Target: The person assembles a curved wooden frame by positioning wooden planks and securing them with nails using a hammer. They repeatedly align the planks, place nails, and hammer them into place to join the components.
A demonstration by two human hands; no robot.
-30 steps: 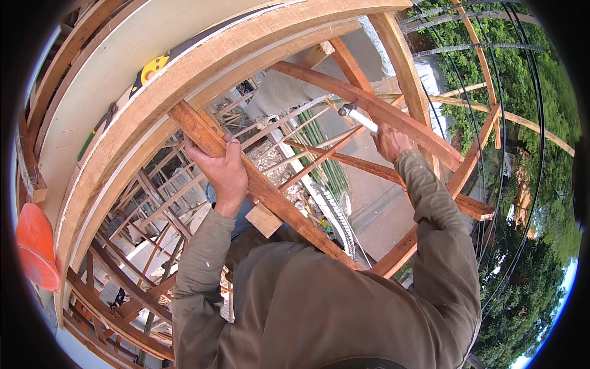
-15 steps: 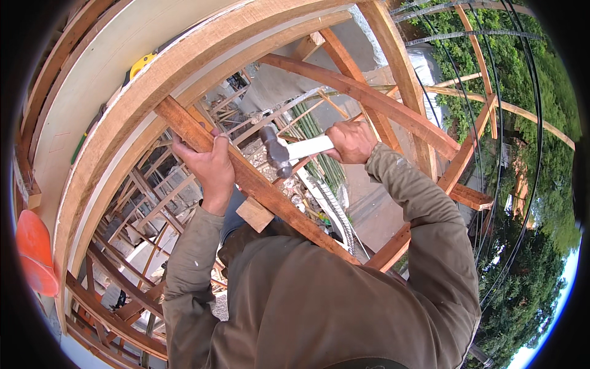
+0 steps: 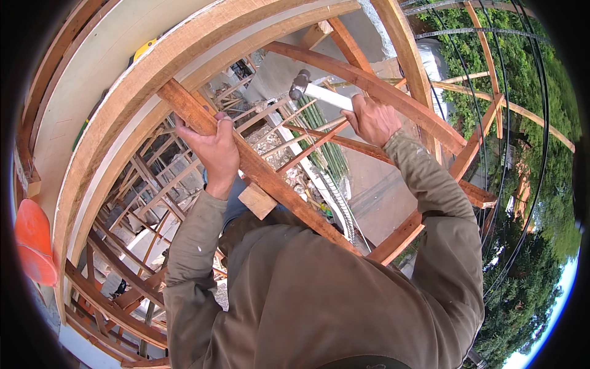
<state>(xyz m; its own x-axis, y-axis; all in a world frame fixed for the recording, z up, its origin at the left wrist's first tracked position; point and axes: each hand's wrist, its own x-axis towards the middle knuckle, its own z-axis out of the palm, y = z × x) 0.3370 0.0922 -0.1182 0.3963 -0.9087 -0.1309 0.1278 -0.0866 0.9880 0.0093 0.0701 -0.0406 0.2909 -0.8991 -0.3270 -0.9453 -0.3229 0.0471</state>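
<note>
My left hand point(image 3: 214, 147) is closed around a reddish-brown wooden beam point(image 3: 270, 178), near the end that meets the thick curved-looking timber point(image 3: 126, 104). Its thumb lies on the upper face, and the other fingers are partly hidden behind the wood. In my right hand point(image 3: 375, 120) is a hammer point(image 3: 329, 96) with a white handle and a dark metal head. The hammer is raised to the right of the beam, apart from it, its head pointing up and left. A short pale wood block point(image 3: 257, 201) sits against the beam's underside, close to my left forearm.
Another brown beam point(image 3: 369, 83) crosses beyond my right hand. Far below lie lumber, rubble and green bamboo poles point(image 3: 332, 157). Black cables point(image 3: 544, 123) hang at the right before trees. An orange plastic object point(image 3: 35, 243) is at the left edge, a yellow tool point(image 3: 143, 49) on the ledge.
My right hand has moved right and slightly up with the hammer, taking its head away from the beam. The left hand keeps its grip on the beam.
</note>
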